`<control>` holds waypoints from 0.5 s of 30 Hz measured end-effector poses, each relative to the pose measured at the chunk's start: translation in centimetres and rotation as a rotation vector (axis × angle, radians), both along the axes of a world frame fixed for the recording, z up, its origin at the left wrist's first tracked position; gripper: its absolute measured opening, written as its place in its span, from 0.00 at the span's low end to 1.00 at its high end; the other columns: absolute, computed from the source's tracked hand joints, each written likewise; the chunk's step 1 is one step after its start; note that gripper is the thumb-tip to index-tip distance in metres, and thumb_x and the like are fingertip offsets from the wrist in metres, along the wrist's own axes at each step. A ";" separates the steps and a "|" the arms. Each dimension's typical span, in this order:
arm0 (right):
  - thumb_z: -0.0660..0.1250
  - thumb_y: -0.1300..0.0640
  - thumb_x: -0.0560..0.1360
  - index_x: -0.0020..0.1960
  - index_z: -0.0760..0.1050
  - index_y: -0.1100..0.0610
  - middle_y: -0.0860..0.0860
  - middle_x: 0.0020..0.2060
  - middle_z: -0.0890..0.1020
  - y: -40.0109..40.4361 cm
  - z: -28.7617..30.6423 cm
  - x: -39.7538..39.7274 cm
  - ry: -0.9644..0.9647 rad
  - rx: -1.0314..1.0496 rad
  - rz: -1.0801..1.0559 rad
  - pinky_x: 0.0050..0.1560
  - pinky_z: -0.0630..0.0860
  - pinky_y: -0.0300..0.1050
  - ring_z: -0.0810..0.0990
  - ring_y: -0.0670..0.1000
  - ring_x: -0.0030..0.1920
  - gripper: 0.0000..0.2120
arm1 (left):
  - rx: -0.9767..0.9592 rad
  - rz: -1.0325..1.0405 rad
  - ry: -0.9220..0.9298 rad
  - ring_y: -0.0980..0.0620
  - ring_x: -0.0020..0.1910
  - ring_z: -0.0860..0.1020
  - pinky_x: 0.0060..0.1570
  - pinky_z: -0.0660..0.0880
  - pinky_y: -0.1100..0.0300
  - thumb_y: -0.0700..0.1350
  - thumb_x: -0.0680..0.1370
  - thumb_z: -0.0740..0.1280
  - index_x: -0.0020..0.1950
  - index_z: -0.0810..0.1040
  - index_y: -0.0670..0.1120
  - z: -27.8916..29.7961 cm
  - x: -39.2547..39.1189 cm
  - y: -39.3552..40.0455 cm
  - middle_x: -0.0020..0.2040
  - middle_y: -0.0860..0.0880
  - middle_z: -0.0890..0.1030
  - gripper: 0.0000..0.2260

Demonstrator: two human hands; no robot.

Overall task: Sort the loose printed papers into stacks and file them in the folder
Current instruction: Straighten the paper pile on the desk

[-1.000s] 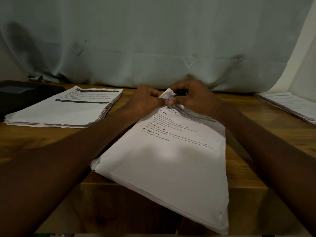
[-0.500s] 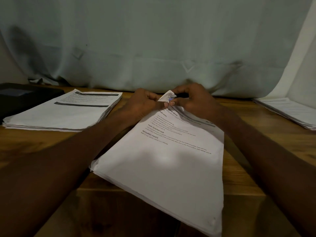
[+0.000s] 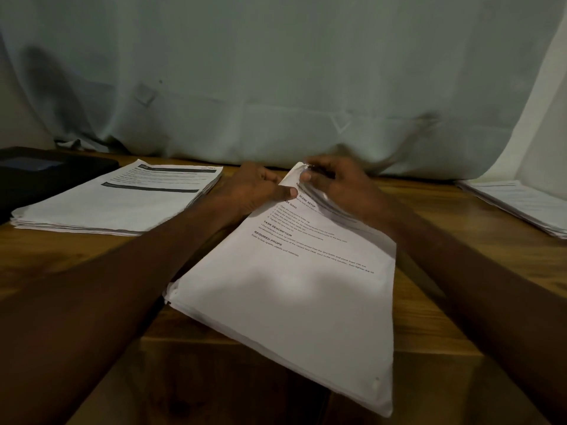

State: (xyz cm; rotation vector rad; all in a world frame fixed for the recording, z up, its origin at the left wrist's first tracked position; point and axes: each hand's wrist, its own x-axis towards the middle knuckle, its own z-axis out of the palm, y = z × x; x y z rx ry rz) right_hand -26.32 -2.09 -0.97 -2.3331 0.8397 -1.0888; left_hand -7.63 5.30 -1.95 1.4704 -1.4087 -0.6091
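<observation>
Middle stack (image 3: 294,289) lies on the table (image 3: 445,326), long axis near-to-far; both hands meet at its far corner, left hand (image 3: 254,191) pinching it down, right hand (image 3: 337,185) curled around lifted sheets.

My stack (image 3: 294,302) lies before me; another stack (image 3: 122,197) left (folder (image 3: 46,176) beyond it), a third stack (image 3: 518,204) far right.

Three stacks of paper on one table (image 3: 92,259): left stack (image 3: 122,197), middle stack (image 3: 294,289), right stack (image 3: 518,204). One dark folder (image 3: 46,176). Two hands: left hand (image 3: 254,188), right hand (image 3: 340,185).
</observation>
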 end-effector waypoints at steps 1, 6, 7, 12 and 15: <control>0.68 0.52 0.82 0.63 0.81 0.56 0.48 0.53 0.85 0.0 0.2 -0.2 -0.054 0.043 -0.017 0.55 0.75 0.38 0.82 0.40 0.52 0.13 | 0.009 0.003 0.030 0.51 0.42 0.87 0.48 0.82 0.59 0.47 0.72 0.81 0.49 0.88 0.46 0.0 0.3 -0.1 0.41 0.49 0.88 0.09; 0.63 0.48 0.84 0.54 0.81 0.57 0.54 0.45 0.84 -1.3 0.6 -2.8 -0.095 -0.046 -0.304 0.42 0.73 0.41 0.81 0.48 0.44 0.14 | 0.005 0.043 0.103 0.51 0.39 0.83 0.40 0.77 0.67 0.39 0.73 0.75 0.53 0.86 0.38 1.1 1.3 -0.4 0.45 0.46 0.86 0.10; 0.64 0.47 0.84 0.53 0.81 0.56 0.53 0.44 0.84 -1.6 0.4 -3.5 -0.016 -0.083 -0.359 0.43 0.74 0.43 0.81 0.50 0.44 0.13 | 0.002 0.045 0.125 0.50 0.39 0.82 0.38 0.76 0.67 0.38 0.74 0.74 0.55 0.85 0.38 1.3 1.4 -0.3 0.45 0.45 0.85 0.10; 0.69 0.47 0.80 0.53 0.83 0.55 0.51 0.46 0.85 -2.2 -0.5 -4.4 0.254 -0.064 -0.421 0.49 0.78 0.50 0.82 0.51 0.46 0.12 | -0.059 0.041 0.222 0.51 0.40 0.85 0.44 0.81 0.60 0.47 0.76 0.76 0.52 0.86 0.41 0.8 1.8 -0.1 0.44 0.46 0.88 0.11; 0.69 0.45 0.80 0.55 0.81 0.55 0.50 0.46 0.83 -2.0 -0.6 -4.5 0.271 -0.025 -0.451 0.47 0.77 0.49 0.81 0.50 0.46 0.13 | -0.072 0.098 0.257 0.50 0.38 0.85 0.43 0.81 0.61 0.43 0.75 0.76 0.51 0.86 0.37 0.8 2.0 -0.3 0.43 0.43 0.87 0.10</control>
